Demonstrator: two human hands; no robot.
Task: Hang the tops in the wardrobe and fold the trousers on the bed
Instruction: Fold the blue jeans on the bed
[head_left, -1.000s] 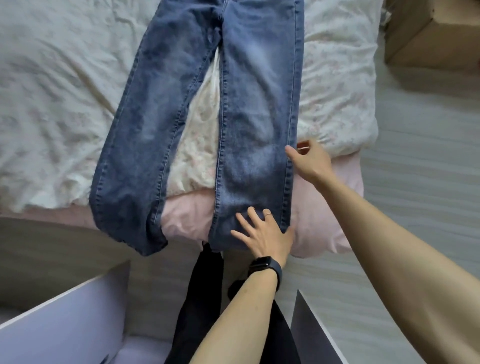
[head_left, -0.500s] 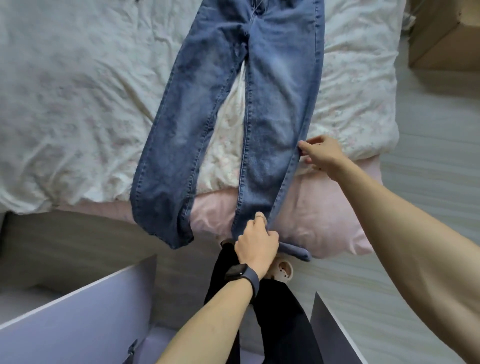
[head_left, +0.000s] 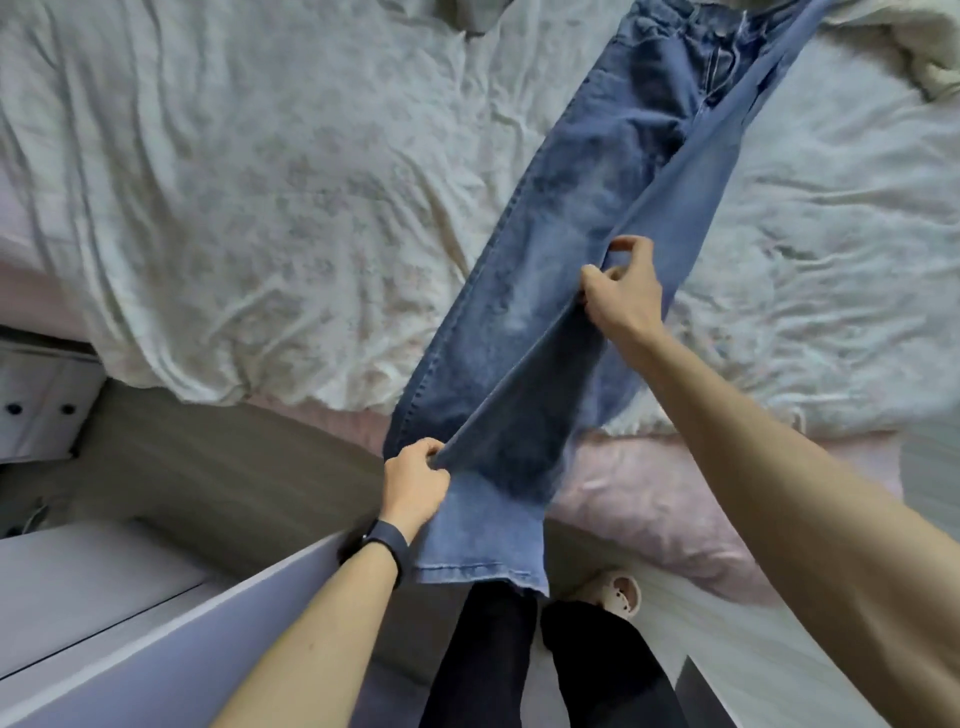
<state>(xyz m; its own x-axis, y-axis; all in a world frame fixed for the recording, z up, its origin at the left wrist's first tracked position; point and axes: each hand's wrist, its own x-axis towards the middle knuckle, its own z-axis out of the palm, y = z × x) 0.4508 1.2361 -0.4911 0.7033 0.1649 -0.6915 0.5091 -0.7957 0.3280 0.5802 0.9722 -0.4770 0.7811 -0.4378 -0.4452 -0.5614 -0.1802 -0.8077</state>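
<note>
Asking: head view, entry one, the grip?

Answering: My left hand (head_left: 415, 480), one black wristband (head_left: 382, 543) at the wrist, is clenched round one leg of the faded blue denim jeans (head_left: 561, 260), just above its hem. My right hand (head_left: 621, 291) pinches the same leg's edge about midway up.

Asking: entry two, what changed?

Answering: Half a second ago the two legs lay spread apart on the crumpled white duvet (head_left: 260, 182). Now I hold the gripped leg raised and drawn across over the other. I judge this the lengthwise fold, roughly half done, since the leg is not yet laid flat.

Asking: entry three, location of the jeans?

Answering: On the bed, with the waist at the far end. The hems hang past the pale pink sheet (head_left: 649, 483) toward me.

Asking: entry four, counts?

Answering:
- Jeans: one pair, two legs.
- Hands: two, both gripping.
- Duvet: one.
- Pink sheet: one.
- Wristband: one.
- White flat furniture panel (head_left: 130, 597): one, lower left.
- Cream slipper (head_left: 618, 597): one showing.
- Tops: none that I can make out.
- Wardrobe: I cannot tell.
</note>
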